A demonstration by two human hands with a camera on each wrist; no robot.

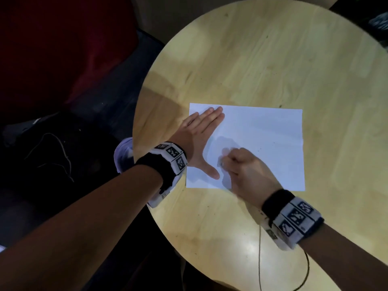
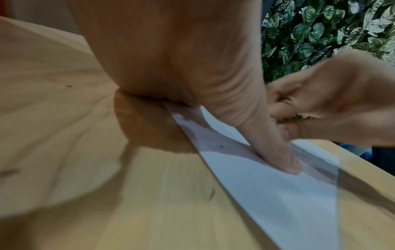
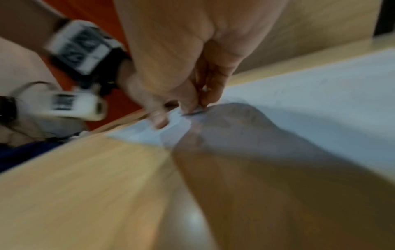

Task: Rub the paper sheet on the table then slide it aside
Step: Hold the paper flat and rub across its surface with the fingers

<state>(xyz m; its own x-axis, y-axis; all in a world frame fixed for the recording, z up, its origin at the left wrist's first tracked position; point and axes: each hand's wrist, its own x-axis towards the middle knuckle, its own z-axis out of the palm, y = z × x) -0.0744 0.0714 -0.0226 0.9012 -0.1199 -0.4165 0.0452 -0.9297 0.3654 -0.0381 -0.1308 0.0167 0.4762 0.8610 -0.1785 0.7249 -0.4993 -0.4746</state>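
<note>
Paper sheet lies under both hands.

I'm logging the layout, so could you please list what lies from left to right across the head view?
Dark floor with a thin cord → left hand flat on the paper → right hand → bare right part of the paper → bare table.

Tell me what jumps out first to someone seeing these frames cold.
The white paper sheet on the near part of the round wooden table stands out most. The left hand lies flat on the sheet's left edge, fingers straight and thumb spread. The right hand, fingers curled, is at the sheet's near edge beside that thumb; it is blurred, and whether it holds anything small cannot be told.
</note>
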